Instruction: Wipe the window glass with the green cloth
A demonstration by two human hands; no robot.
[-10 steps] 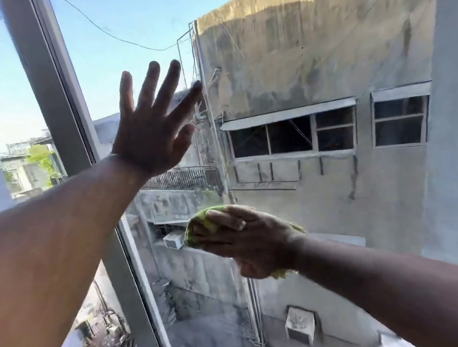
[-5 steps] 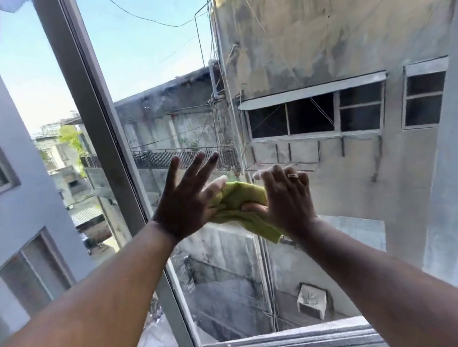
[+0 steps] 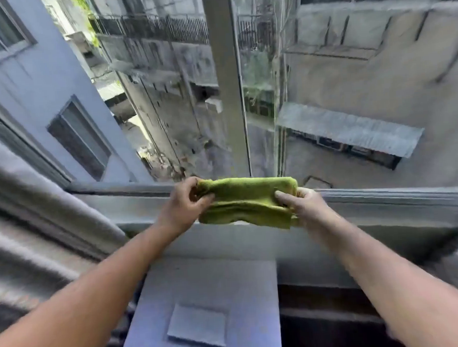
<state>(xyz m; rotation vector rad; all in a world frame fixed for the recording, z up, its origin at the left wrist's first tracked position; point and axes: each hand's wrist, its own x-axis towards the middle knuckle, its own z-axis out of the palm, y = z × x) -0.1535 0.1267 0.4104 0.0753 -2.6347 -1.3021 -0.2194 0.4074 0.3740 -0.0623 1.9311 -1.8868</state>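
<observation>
Above the sill [image 3: 384, 194], folded fuzzy green cloth [image 3: 247, 201], left hand [image 3: 183, 207], right hand [image 3: 302, 205] pinching ends

Both hands [image 3: 182, 203] [image 3: 302, 203] stretch green cloth [image 3: 247, 200], seemingly off the glass [image 3: 351, 90].

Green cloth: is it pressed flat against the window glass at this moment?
No. The green cloth is held folded between the left hand and right hand, above the sill, off the window glass.

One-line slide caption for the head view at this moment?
Both hands, left hand and right hand, hold the folded green cloth stretched between them above the window sill.
</observation>
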